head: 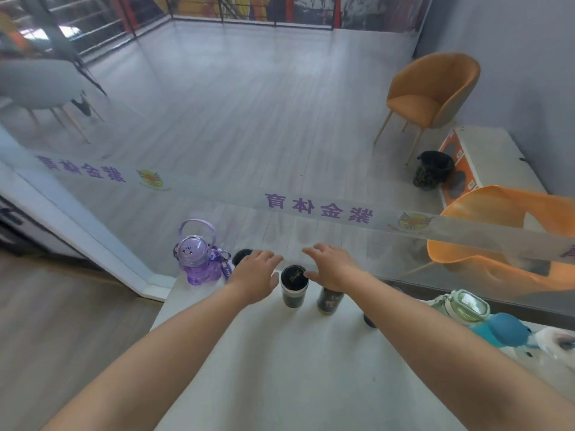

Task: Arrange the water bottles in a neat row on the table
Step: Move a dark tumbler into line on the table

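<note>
On the white table (280,368), the dark bottles stand at 12 o'clock by the glass wall: the middle one (294,286) upright between both hands. Left hand (255,275) and right hand (334,265) hover spread, grasping nothing. The purple bottle (199,259) stands at 11 o'clock.
</note>
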A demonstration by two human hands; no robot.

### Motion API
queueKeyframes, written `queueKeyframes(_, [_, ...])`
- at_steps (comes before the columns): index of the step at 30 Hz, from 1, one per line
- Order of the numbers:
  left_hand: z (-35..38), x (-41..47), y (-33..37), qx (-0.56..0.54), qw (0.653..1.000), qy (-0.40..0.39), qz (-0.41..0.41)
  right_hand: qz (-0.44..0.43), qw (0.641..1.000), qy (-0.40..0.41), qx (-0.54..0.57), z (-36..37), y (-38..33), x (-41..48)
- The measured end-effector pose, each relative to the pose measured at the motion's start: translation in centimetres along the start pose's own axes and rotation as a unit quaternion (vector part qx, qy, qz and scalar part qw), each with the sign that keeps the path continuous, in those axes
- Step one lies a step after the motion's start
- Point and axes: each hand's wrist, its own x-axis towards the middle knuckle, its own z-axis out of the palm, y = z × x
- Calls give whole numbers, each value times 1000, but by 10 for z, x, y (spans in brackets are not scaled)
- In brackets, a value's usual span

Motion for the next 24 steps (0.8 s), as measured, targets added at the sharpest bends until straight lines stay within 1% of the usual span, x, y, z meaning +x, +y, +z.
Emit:
queueKeyframes(3, [-10,-26,-26,3,999,30,-36,-24,1000,3,14,-2,-27,7])
queueKeyframes(8, [-27,-39,-76,27,997,22,-76,-48,999,11,12,-1,-68,30])
queueKeyframes(10, [-27,-33,-100,33,996,24,-75,-39,999,-18,-15,3,-78,46])
queueKeyframes(12, [-23,-28,-124,35,997,17,-73,-1,995,-83,-50,8,-81,60])
queueKeyframes(15, [-19,-17,-155,44,998,-3,-44,71,981,-167,-73,18,-82,70])
queueKeyframes(17, [-14,-8,-169,32,999,-25,-20,100,973,-191,-79,25,-80,73])
queueKeyframes(20, [-5,5,-175,19,997,-64,31,129,974,-176,-53,42,-75,72])
queueKeyframes(24, [7,18,-161,-7,993,-89,79,147,982,-118,9,59,-69,72])
